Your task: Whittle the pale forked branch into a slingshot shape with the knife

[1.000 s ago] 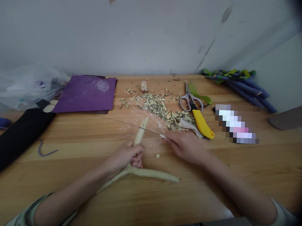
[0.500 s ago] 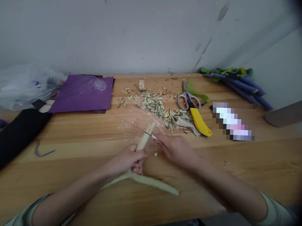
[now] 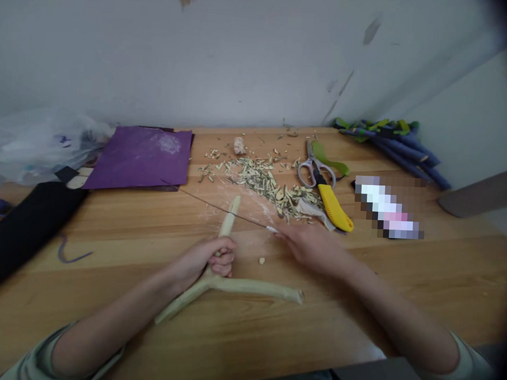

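My left hand [image 3: 219, 257] is closed round the stem of a peeled, pale Y-shaped forked branch [image 3: 257, 287], just above the fork. Its two arms spread toward me, one partly along my left forearm. In my right hand [image 3: 307, 244] is the white end of a long, thin dark rod [image 3: 208, 202], perhaps a needle file. The rod lies across the stem near its far end and reaches toward the purple sheets [image 3: 141, 157]. Close to my right hand lies a small pale wood chip [image 3: 261, 261].
Wood shavings [image 3: 262, 182] are heaped mid-table, beside scissors [image 3: 313, 169] and a yellow-handled cutter [image 3: 334, 207]. Farther right are a blurred-out device [image 3: 387, 210], a bundle of bluish sticks [image 3: 406, 149] and a grey cylinder [image 3: 480, 191]. A plastic bag [image 3: 41, 144] and black sleeve-like item [image 3: 29, 230] lie left.
The branch and my left hand have moved slightly left, with the stem's end turned. My right hand has drawn back right, and the rod now crosses nearer the stem's tip.
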`<state>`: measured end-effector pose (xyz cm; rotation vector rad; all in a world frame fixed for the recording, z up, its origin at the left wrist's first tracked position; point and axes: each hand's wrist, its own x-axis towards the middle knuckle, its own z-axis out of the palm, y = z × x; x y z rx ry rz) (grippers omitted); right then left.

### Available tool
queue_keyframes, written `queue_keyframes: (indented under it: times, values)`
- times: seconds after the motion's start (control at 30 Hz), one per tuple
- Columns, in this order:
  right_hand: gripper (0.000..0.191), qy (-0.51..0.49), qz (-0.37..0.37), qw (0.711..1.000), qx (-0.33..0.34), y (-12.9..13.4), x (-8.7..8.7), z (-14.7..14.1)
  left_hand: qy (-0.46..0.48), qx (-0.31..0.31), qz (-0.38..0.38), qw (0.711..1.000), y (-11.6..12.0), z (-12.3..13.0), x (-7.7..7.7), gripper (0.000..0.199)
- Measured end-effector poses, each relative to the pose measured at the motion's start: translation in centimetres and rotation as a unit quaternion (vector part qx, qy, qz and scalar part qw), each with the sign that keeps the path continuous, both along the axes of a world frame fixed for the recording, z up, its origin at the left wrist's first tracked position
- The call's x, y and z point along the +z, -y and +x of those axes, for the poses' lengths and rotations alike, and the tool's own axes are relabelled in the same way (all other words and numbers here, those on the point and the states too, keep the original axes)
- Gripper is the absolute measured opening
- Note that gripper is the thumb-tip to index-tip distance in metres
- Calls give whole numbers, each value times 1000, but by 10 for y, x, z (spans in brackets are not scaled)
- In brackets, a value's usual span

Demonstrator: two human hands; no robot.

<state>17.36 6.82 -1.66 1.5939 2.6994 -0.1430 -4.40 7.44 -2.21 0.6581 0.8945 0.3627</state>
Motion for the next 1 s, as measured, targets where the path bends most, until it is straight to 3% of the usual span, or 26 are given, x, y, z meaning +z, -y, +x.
queue_keyframes:
  times: [0.17,0.33,0.6,1.0]
  values:
    - [28,-29,5,999,17,1,-3,-6,30,-73,-36,996,2,-1,0,39]
    - [29,-51,-32,996,68,-3,4,5,14,-97,-22,995,8,3,1,38]
    - [28,-54,-23,997,47,5,4,2,22,-90,5,996,10,2,2,41]
    - [25,-124,-121,983,63,0,16,10,18,-119,-8,993,10,4,6,44]
